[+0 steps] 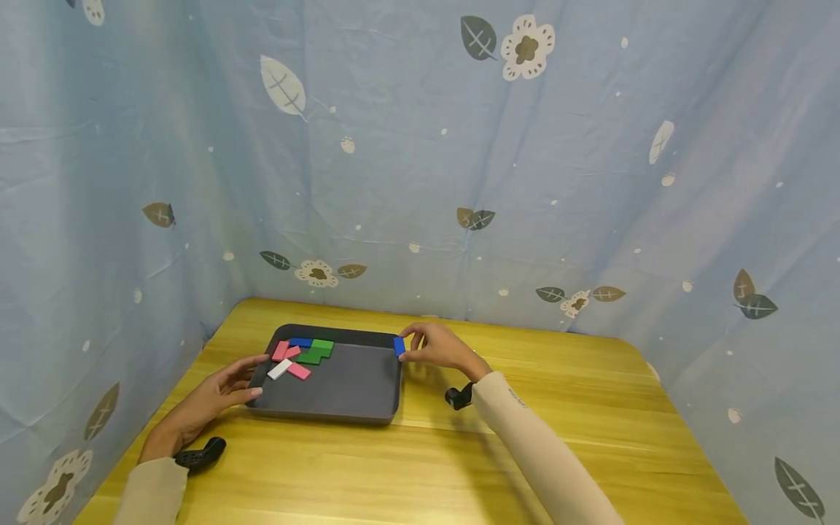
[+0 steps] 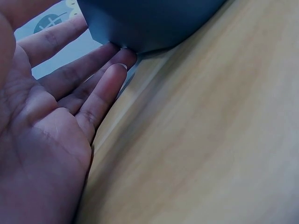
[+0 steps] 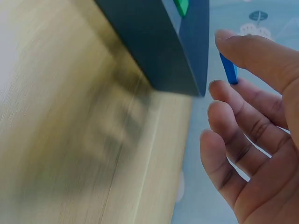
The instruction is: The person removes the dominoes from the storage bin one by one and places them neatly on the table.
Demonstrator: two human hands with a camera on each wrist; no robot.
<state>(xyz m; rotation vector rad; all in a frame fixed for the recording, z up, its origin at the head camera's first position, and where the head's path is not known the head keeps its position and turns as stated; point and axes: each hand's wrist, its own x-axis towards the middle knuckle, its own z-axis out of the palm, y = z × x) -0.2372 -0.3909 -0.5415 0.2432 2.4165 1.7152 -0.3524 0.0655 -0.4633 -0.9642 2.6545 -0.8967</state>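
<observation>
A dark grey tray (image 1: 348,390) lies on the table, with several small coloured blocks in its far left part. My left hand (image 1: 213,390) holds the tray's left side, its thumb over the rim near the front corner; in the left wrist view, fingertips (image 2: 105,86) meet the tray's outer wall (image 2: 149,23). Over the far right corner, my right hand (image 1: 436,346) pinches a small blue rectangular block (image 1: 399,346) between thumb and fingers. The right wrist view shows this blue block (image 3: 229,70) with the other fingers loosely bent and holding nothing.
Inside the tray are green blocks (image 1: 315,352), pink blocks (image 1: 299,371), a white block (image 1: 280,369) and another blue block (image 1: 301,342). A yellow wooden table (image 1: 525,430) extends to the right. A patterned blue curtain (image 1: 420,182) surrounds it at the back and sides.
</observation>
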